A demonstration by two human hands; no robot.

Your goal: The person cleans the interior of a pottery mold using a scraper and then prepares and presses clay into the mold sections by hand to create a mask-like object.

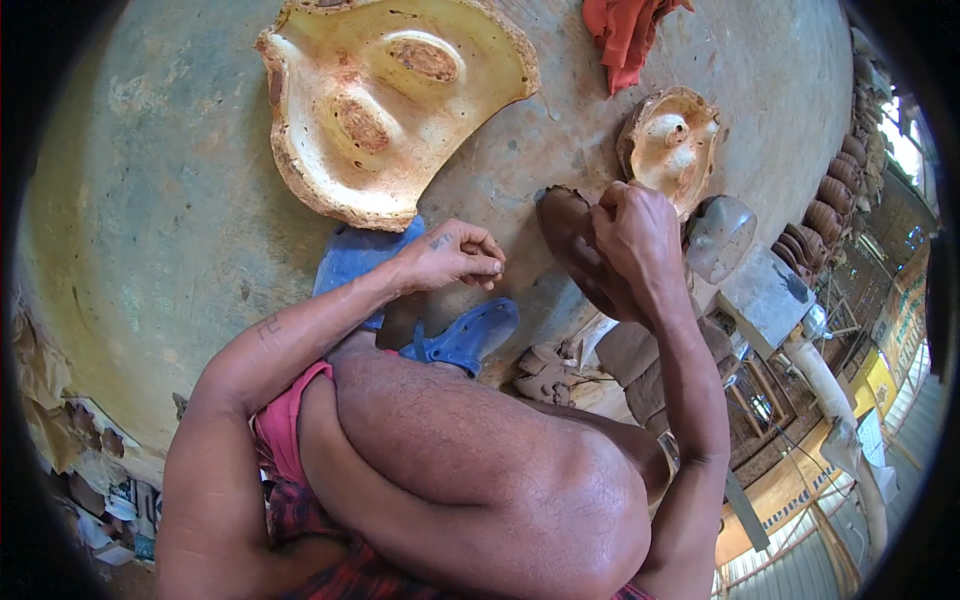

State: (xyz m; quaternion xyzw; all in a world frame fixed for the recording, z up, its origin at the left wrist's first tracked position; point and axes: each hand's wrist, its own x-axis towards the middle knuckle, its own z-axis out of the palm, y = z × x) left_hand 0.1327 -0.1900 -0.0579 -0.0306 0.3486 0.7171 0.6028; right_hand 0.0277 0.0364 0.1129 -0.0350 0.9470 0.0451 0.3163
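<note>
My right hand is closed, its fingers bent down at the upper edge of a dark brown, smooth lump of wet-looking clay. The fingertips are partly hidden behind the knuckles. My left hand hangs to the left of the clay, fingers curled and thumb against them, with nothing visible inside. Beyond it lies a large cream mould with a rough rim and two oval raised parts. A smaller cream mould with a knob inside rests just past my right hand.
A red cloth lies at the far edge. Right of my hand are a translucent container and a grey block. Brown clay chunks sit beside my leg. A blue clog is below my left hand. Stacked brown pots line the right.
</note>
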